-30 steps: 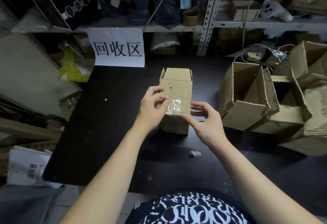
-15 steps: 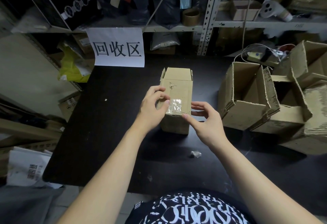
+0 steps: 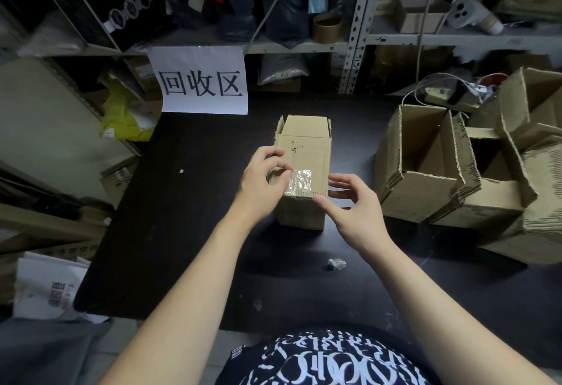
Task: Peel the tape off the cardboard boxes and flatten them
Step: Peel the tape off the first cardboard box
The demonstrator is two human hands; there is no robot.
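Observation:
A small brown cardboard box (image 3: 307, 153) lies lengthwise in the middle of the black table (image 3: 188, 232), its far end open. A patch of clear tape (image 3: 299, 183) is stuck over the near top edge. My left hand (image 3: 261, 184) grips the box's left side, with the thumb pressed at the left edge of the tape. My right hand (image 3: 352, 211) rests against the box's near right corner, fingers spread, index fingertip on the corner just below the tape.
Several open, torn cardboard boxes (image 3: 456, 171) are piled at the right of the table. A crumpled tape scrap (image 3: 337, 264) lies near my right wrist. A paper sign (image 3: 202, 82) hangs from the shelf behind. Flat cardboard and paper (image 3: 45, 290) are stacked at the left.
My left thumb has slid slightly along the left edge of the tape. The box and my right hand have stayed almost still.

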